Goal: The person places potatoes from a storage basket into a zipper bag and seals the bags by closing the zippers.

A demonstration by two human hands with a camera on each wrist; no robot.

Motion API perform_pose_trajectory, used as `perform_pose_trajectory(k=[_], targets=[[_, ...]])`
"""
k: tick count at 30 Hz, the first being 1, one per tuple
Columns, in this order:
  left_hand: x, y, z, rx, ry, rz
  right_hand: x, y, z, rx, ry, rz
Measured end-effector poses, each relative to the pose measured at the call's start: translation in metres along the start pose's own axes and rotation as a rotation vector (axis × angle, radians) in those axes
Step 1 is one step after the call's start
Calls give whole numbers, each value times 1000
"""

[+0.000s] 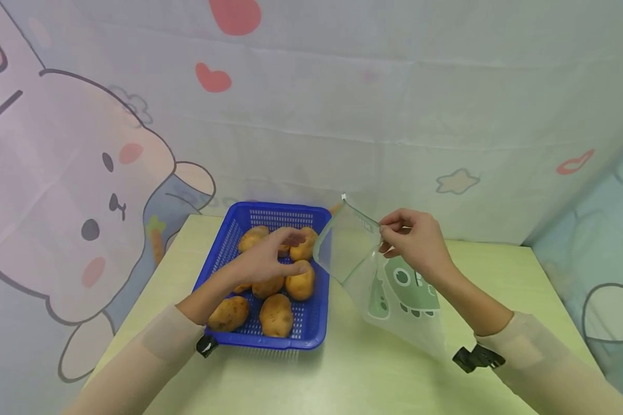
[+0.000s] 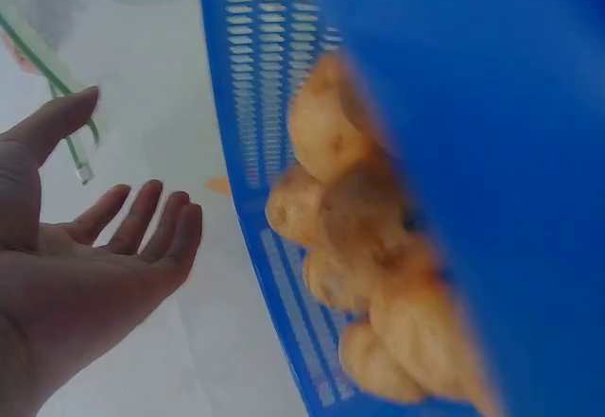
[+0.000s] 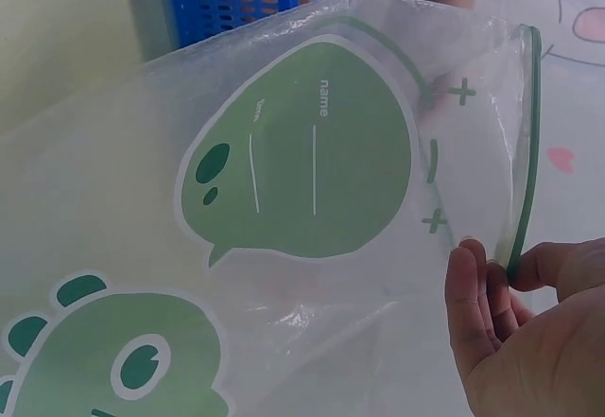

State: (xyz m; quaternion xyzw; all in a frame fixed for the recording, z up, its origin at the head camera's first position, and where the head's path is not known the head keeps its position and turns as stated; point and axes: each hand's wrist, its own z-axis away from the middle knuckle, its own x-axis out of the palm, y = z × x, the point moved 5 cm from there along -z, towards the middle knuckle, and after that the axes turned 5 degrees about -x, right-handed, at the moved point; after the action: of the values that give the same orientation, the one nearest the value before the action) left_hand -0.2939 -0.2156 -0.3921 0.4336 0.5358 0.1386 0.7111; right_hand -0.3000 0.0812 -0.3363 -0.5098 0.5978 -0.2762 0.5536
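My right hand (image 1: 412, 239) pinches the rim of a clear zip bag (image 1: 350, 239) printed with a green cartoon dinosaur. The bag's mouth gapes toward the left, and its body hangs slanting down to the table. In the right wrist view, thumb and fingers hold the green zip edge of the bag (image 3: 302, 152). My left hand (image 1: 265, 259) hovers over a blue plastic basket (image 1: 322, 323) of several potatoes (image 1: 276, 316). Its fingers are spread and hold nothing. The left wrist view shows that hand (image 2: 104, 237) with fingers apart, beside the basket of potatoes (image 2: 326, 133).
The basket stands on a pale green table (image 1: 374, 374), near a cloth backdrop (image 1: 316, 115) with cartoon prints. Black wrist straps (image 1: 477, 358) are on both sleeves. At the right, the table's edge meets another printed cloth (image 1: 607, 259).
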Motion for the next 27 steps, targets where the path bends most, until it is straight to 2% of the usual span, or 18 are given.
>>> perform_pose_trajectory(k=[5,13,17,21,27], targets=[[-1,-18,14,-44,60,-11,1,-2,0,-12,-4,20],[3,-55,24,-106,147,-148,2,3,0,-21,-6,45],[7,-69,27,-155,153,-187,3,6,1,-21,-5,49],[10,-78,28,-175,147,-225,4,8,2,-24,-5,53],[13,-77,27,-164,172,-295,2,8,5,-18,2,56]])
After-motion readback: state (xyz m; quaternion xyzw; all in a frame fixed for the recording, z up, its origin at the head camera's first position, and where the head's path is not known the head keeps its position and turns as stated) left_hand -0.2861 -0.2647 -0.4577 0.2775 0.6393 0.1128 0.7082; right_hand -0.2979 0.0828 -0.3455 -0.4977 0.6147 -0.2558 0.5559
